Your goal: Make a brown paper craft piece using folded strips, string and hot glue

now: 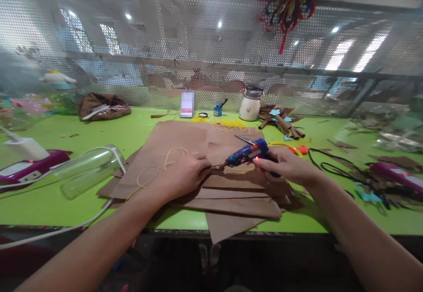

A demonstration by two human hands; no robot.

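Note:
My right hand (287,164) is closed around a blue hot glue gun (244,154) whose small red light is lit. The gun's nozzle points left, close to the fingertips of my left hand (188,173). Those fingers are pinched together low over a stack of brown paper (185,135); what they hold is hidden. A thin yellow string (167,164) loops across the sheets beside my left hand. Behind the glue gun lie scissors with a yellow and orange handle (297,150), partly covered by the gun and my right hand.
Along the back stand a phone (187,105), a small blue bottle (217,110) and a white jar (250,105). Rolled brown paper pieces (284,122) lie right of them. A clear plastic cup (89,173) lies left, near a purple power strip (33,168). Black cable (330,164) coils at right.

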